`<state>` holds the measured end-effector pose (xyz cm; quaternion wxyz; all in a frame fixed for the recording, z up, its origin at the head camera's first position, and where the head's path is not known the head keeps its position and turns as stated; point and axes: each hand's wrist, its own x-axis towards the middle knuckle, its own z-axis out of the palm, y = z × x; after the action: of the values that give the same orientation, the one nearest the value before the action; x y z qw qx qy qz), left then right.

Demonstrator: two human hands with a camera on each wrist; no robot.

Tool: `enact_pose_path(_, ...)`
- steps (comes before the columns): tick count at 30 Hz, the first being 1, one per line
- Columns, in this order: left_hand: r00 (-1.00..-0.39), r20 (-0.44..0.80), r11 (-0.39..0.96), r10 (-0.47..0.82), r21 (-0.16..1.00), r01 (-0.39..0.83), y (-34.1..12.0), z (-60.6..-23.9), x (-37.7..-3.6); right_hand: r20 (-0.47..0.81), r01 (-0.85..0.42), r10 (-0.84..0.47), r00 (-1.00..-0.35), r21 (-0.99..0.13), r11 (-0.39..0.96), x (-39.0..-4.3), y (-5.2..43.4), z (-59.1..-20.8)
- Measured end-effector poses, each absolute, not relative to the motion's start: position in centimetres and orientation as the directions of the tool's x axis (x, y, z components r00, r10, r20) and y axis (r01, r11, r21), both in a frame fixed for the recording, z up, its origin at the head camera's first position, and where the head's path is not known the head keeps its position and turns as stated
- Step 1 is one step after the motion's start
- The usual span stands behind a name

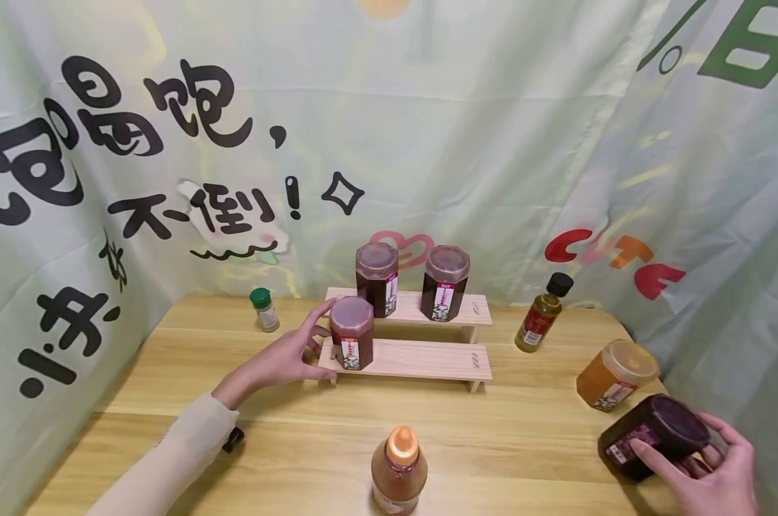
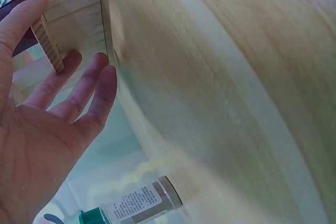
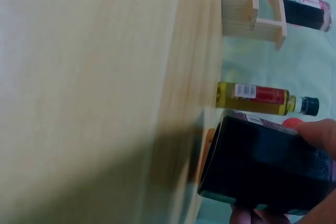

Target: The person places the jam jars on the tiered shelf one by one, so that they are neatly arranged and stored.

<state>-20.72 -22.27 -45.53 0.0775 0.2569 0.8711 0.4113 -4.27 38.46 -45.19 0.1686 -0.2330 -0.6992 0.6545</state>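
My left hand (image 1: 291, 355) holds the left end of the two-tier wooden stand (image 1: 421, 358), thumb at the lower board's front corner and fingers behind. A jar of reddish-brown contents (image 1: 352, 333) stands on the lower board beside the fingers. On the upper board are two dark jars, one left (image 1: 377, 279) and one right (image 1: 447, 283). My right hand (image 1: 718, 466) grips a dark octagonal jar (image 3: 262, 166), thumb over its label and fingers round the far side. This jar leans; whether its base touches the table is unclear.
An amber jar (image 1: 617, 376) stands just behind the gripped jar. Farther back is a black-capped oil bottle (image 1: 542, 315). A green-capped shaker (image 1: 264, 310) sits at the back left, an orange-capped sauce bottle (image 1: 399, 473) at the front. Printed cloth (image 1: 492, 143) hangs behind the table.
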Motion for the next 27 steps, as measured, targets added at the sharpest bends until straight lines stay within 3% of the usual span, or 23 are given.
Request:
enact_pose_path(14,-0.852,0.077,0.520,0.518,0.763,0.385,-22.3,-45.5,-20.6,0.000,0.023,0.402,-0.916,-0.998,0.053,-4.2,34.5,-43.2)
enact_pose_path(21,-0.856,0.076,0.529,0.512,0.757,0.383,-22.3,-45.5,-20.7,0.107,-0.090,0.244,-0.964,-0.993,0.077,-5.0,32.4,-42.6)
enact_pose_path(27,-0.853,0.079,0.527,0.515,0.756,0.388,-22.3,-45.6,-20.7,0.156,-0.115,0.180,-0.971,-0.969,0.219,-6.1,30.1,-42.3)
